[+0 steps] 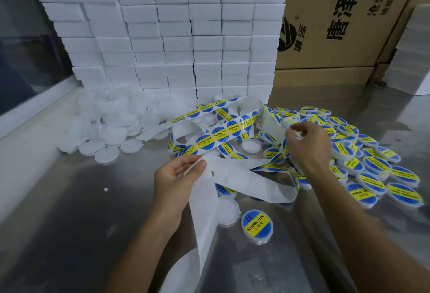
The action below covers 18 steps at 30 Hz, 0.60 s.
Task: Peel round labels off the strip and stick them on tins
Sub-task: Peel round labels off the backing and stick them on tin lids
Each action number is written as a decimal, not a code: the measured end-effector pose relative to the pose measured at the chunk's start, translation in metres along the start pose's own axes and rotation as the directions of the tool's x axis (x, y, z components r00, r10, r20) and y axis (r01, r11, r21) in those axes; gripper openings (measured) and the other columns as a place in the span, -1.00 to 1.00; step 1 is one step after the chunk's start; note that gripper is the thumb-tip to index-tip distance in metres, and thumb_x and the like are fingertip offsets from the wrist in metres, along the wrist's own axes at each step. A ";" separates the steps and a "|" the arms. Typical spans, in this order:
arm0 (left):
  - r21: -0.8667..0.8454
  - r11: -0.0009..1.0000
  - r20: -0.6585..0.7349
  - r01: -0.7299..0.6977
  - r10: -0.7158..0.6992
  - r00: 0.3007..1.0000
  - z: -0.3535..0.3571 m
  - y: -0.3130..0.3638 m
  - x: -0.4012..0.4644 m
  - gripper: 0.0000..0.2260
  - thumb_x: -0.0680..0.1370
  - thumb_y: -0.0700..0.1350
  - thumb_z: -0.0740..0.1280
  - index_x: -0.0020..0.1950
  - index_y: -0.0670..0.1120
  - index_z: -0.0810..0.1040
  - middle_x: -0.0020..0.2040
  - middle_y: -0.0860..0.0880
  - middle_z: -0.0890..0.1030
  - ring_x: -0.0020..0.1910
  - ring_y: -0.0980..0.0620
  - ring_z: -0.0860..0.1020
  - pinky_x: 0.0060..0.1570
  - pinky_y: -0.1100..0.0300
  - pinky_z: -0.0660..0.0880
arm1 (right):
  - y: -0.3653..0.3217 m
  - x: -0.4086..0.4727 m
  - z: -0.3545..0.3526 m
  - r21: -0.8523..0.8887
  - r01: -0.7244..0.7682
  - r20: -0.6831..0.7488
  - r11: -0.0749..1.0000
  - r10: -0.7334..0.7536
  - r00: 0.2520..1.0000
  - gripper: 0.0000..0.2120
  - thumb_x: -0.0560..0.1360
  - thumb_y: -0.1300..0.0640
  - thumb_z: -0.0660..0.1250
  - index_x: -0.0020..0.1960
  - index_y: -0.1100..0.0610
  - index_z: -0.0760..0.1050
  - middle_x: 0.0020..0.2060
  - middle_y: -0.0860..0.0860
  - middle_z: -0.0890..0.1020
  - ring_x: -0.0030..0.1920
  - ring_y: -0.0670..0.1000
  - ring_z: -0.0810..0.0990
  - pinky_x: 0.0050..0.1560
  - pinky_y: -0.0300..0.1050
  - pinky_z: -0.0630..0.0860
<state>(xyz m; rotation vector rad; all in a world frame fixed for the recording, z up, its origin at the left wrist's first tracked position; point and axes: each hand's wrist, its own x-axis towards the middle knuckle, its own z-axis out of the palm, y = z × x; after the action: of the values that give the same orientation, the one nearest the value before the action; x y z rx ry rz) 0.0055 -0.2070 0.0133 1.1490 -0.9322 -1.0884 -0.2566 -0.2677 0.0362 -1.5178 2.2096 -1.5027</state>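
Nearest you, the spent end of the strip (204, 211) hangs off the counter (69, 211): thin, limp backing paper, likely to tear or curl, so take each label at its edge. Your left hand (176, 181) pinches that backing between curled fingers and thumb; your right hand (307, 146) pinches something small above the labelled tins (372, 171), what I cannot tell. One labelled tin (257, 226) and one bare tin (226, 211) sit close by; dozens labelled lie right, dozens of bare tins (111, 129) left.
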 end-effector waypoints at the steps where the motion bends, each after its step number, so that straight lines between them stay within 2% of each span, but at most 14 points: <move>1: -0.004 1.000 0.014 -0.004 0.004 1.000 0.000 0.001 0.000 -0.90 0.43 -0.19 0.51 -0.09 -0.04 0.70 -0.11 -0.07 0.73 -0.07 -0.06 0.70 0.02 0.05 0.59 | -0.009 -0.012 0.000 0.066 0.039 0.003 0.997 -0.039 0.999 -0.88 0.51 0.10 0.33 -0.05 0.09 0.63 -0.19 -0.01 0.69 -0.19 0.00 0.61 -0.19 -0.10 0.49; 2: 0.004 1.000 0.024 -0.030 0.030 0.999 0.000 0.001 0.000 -0.90 0.43 -0.19 0.51 -0.10 -0.03 0.70 -0.12 -0.06 0.73 -0.07 -0.03 0.70 0.01 0.07 0.59 | -0.017 -0.024 0.000 0.147 0.066 0.024 0.987 -0.070 0.997 -0.91 0.51 0.10 0.34 -0.11 0.05 0.62 -0.28 -0.05 0.67 -0.24 -0.01 0.63 -0.23 -0.11 0.51; 4: 0.042 0.992 0.030 -0.119 0.117 0.993 0.001 0.004 -0.001 -0.88 0.42 -0.18 0.51 -0.16 0.05 0.71 -0.15 0.03 0.72 -0.11 0.13 0.67 -0.10 0.27 0.56 | -0.033 -0.051 0.000 0.332 0.062 0.123 0.941 -0.108 0.987 -0.92 0.52 0.05 0.36 -0.14 0.01 0.58 -0.44 -0.01 0.63 -0.37 0.00 0.63 -0.32 -0.09 0.53; 6: 0.060 0.982 0.039 -0.182 0.180 0.983 0.001 0.006 -0.002 -0.89 0.43 -0.14 0.51 -0.17 0.08 0.70 -0.16 0.07 0.71 -0.16 0.19 0.65 -0.20 0.39 0.51 | -0.044 -0.075 0.004 0.463 -0.014 0.303 0.886 -0.144 0.942 -0.92 0.53 -0.03 0.36 -0.07 -0.04 0.58 -0.49 0.03 0.62 -0.49 -0.03 0.59 -0.44 -0.10 0.51; 8: 0.053 0.977 0.057 -0.205 0.202 0.978 0.001 0.005 -0.004 -0.95 0.46 -0.11 0.48 -0.14 0.05 0.70 -0.13 0.04 0.72 -0.13 0.16 0.66 -0.19 0.37 0.53 | -0.047 -0.094 0.010 0.521 -0.119 0.472 0.846 -0.169 0.865 -0.88 0.56 -0.07 0.34 0.07 -0.10 0.53 -0.48 0.08 0.62 -0.54 -0.03 0.55 -0.49 -0.10 0.51; 10: 0.041 0.972 0.087 -0.230 0.226 0.970 0.003 0.004 -0.005 -0.93 0.47 -0.18 0.46 -0.13 -0.01 0.69 -0.13 0.01 0.72 -0.13 0.13 0.67 -0.18 0.36 0.54 | -0.047 -0.108 0.016 0.551 -0.153 0.522 0.820 -0.196 0.830 -0.79 0.57 -0.06 0.33 0.20 -0.15 0.45 -0.44 0.11 0.63 -0.48 0.00 0.60 -0.39 -0.08 0.56; 12: 0.027 0.967 0.130 -0.251 0.246 0.961 0.005 0.002 -0.005 -0.81 0.46 -0.35 0.43 -0.13 -0.05 0.67 -0.14 0.00 0.71 -0.16 0.13 0.68 -0.20 0.37 0.53 | -0.048 -0.114 0.019 0.616 -0.167 0.515 0.770 -0.233 0.825 -0.74 0.59 0.04 0.33 0.26 -0.11 0.44 -0.29 0.10 0.68 -0.28 0.02 0.68 -0.20 -0.07 0.62; 15: 0.034 0.963 0.195 -0.266 0.255 0.947 0.005 -0.002 -0.005 -0.72 0.44 -0.45 0.40 -0.11 -0.05 0.64 -0.12 0.00 0.71 -0.15 0.10 0.69 -0.23 0.34 0.53 | -0.051 -0.114 0.019 0.726 -0.310 0.526 0.613 -0.207 0.825 -0.75 0.56 0.12 0.36 0.23 0.00 0.54 -0.07 0.18 0.68 -0.04 0.12 0.68 0.03 0.01 0.63; 16: 0.042 0.959 0.214 -0.279 0.264 0.940 0.005 -0.003 -0.005 -0.70 0.44 -0.46 0.39 -0.11 -0.04 0.64 -0.10 0.01 0.71 -0.13 0.09 0.69 -0.23 0.33 0.54 | -0.051 -0.114 0.018 0.742 -0.344 0.533 0.575 -0.195 0.823 -0.74 0.54 0.12 0.37 0.23 0.01 0.55 -0.05 0.20 0.68 -0.01 0.14 0.68 0.06 0.02 0.62; 18: 0.040 0.950 0.272 -0.309 0.288 0.918 0.005 -0.005 -0.006 -0.64 0.42 -0.47 0.40 -0.06 0.00 0.63 0.06 0.03 0.67 -0.06 0.06 0.69 -0.17 0.29 0.56 | -0.050 -0.115 0.017 0.736 -0.298 0.518 0.608 -0.221 0.826 -0.70 0.52 0.22 0.41 0.23 0.05 0.55 -0.05 0.15 0.69 -0.03 0.10 0.68 0.02 -0.07 0.62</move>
<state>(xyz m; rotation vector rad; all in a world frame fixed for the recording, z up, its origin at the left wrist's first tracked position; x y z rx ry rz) -0.0015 -0.2023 0.0092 0.9006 -1.3265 -0.9713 -0.1557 -0.1955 0.0144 -1.3001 0.9654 -1.4359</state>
